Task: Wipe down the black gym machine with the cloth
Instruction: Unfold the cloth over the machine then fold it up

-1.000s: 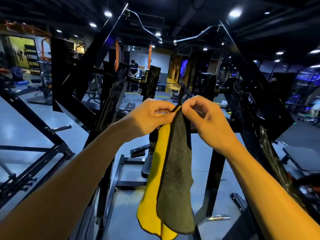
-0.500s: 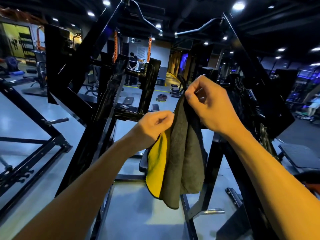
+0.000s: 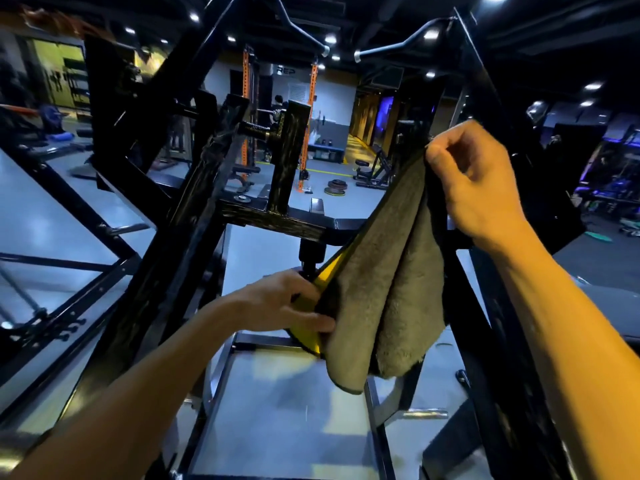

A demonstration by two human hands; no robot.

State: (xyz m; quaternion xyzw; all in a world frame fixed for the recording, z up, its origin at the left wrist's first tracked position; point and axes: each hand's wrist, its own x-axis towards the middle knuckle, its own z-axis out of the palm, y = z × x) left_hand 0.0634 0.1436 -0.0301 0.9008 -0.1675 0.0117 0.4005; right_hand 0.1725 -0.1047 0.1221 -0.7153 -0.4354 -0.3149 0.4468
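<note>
My right hand [image 3: 474, 181] is raised at the upper right, fingers curled down, pinching the top corner of the cloth [image 3: 384, 271] between thumb and fingertips. My right forearm runs down to the lower right corner of the view. My left hand [image 3: 280, 303] sits lower and nearer the middle, its forearm reaching in from the lower left; its fingers lie along the cloth's lower left edge, gripping it where the yellow side shows. The cloth hangs stretched on a slant between my two hands, folded into soft lobes. It is fluffy, napped fabric, olive-grey on the face toward me, bright yellow on the back, with a dark stitched border. Right behind it stands the black gym machine [image 3: 277, 220]: square steel tubes with a glossy, scuffed paint, a horizontal crossbar just behind the cloth and slanted beams rising on both sides. Below lies the pale grey, shiny floor [image 3: 277, 427].
</note>
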